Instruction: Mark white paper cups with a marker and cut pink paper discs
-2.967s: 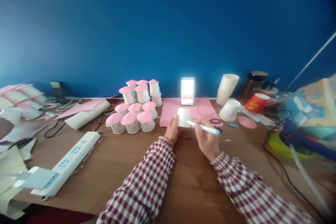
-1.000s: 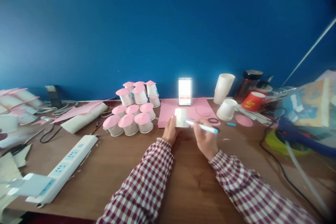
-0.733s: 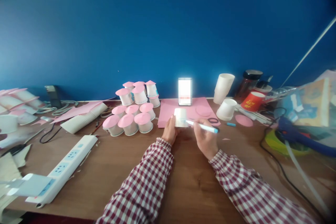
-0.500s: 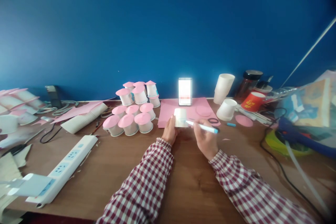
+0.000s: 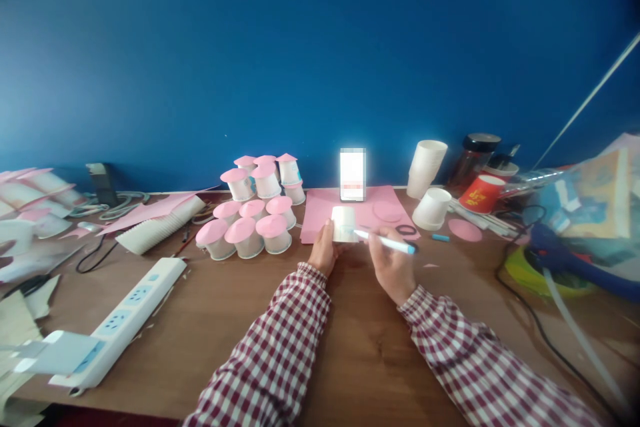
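Note:
My left hand is closed around the left side of a white paper cup, held upside down over the table. In my right hand is a white felt-tip marker with a light-blue end, gripped like a pen. Its tip touches or nearly touches the cup's right side, where a faint blue line shows. Behind the cup lie pink paper sheets, with a pink paper circle and dark-handled scissors. The blue marker cap rests to the right of my right hand.
Several cups with pink cone roofs stand at left. A power strip lies front left. A lit phone stands against the blue wall. At right are a cup stack, an upturned cup, a red cup and a glue gun.
Almost nothing differs. Both hands, the cup and the marker stay in nearly the same place. At the far left edge, a pale shape by the cups has shifted slightly.

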Motion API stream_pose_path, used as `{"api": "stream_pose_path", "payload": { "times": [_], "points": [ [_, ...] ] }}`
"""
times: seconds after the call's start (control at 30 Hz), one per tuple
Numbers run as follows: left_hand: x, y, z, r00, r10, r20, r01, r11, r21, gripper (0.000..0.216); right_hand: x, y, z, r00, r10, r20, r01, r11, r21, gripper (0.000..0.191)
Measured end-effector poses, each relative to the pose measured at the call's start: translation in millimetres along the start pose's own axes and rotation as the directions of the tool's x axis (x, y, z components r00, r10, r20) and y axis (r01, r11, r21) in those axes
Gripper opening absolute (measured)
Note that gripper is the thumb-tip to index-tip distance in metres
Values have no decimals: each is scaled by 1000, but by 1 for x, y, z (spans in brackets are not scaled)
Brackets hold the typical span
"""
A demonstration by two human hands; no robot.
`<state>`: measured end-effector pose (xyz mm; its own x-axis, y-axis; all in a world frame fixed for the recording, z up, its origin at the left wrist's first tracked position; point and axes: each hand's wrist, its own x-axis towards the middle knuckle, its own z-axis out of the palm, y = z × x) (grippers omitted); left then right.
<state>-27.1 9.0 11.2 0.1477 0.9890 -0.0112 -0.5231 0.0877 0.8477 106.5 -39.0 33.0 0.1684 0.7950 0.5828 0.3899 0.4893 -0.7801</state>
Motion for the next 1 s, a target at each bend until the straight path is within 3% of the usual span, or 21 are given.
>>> {"api": "stream_pose_path", "payload": {
  "times": [0.33, 0.7, 1.0],
  "points": [
    [0, 0, 0, 1000, 6, 14, -6, 1000, -14, 47, 0, 2, 1, 999, 12, -35, -11, 999, 40, 14],
    [0, 0, 3, 1000, -6, -18, 6, 1000, -4, 48, -5, 0, 1, 997, -74, 33, 75, 997, -23, 11],
    [-1, 0, 2, 1000, -5, -2, 5, 1000, 7, 48, -5, 1, 2, 997, -61, 42, 62, 998, -11, 12]
  ]
}}
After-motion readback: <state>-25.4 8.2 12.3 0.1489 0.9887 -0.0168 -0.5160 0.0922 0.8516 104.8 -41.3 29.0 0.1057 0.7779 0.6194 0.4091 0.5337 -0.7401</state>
